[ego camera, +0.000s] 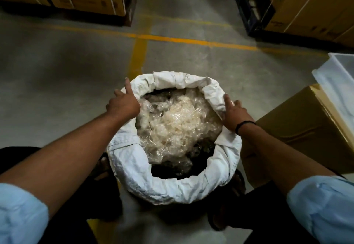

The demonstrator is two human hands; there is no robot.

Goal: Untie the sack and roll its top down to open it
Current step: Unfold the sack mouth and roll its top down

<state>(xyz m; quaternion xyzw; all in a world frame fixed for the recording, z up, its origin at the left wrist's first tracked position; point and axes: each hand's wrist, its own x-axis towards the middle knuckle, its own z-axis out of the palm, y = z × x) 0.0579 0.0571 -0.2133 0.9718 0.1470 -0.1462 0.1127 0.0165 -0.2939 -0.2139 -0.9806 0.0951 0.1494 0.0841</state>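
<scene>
Here the left hand (122, 105) and right hand (234, 116) each grip the rolled rim of the open sack (172, 188), index fingers (128, 86) straight; crumpled clear plastic (176, 123) lies between them. The rim's print (186, 75) is illegible.

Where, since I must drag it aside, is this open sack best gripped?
Probably the rolled rim, at opposite sides from above, where the left hand and right hand hold it: the roll makes a thick collar that fingers can hook under.

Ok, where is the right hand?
Head view: the right hand holds the white sack by its rolled rim, on the right side, beside the cardboard box.
</scene>
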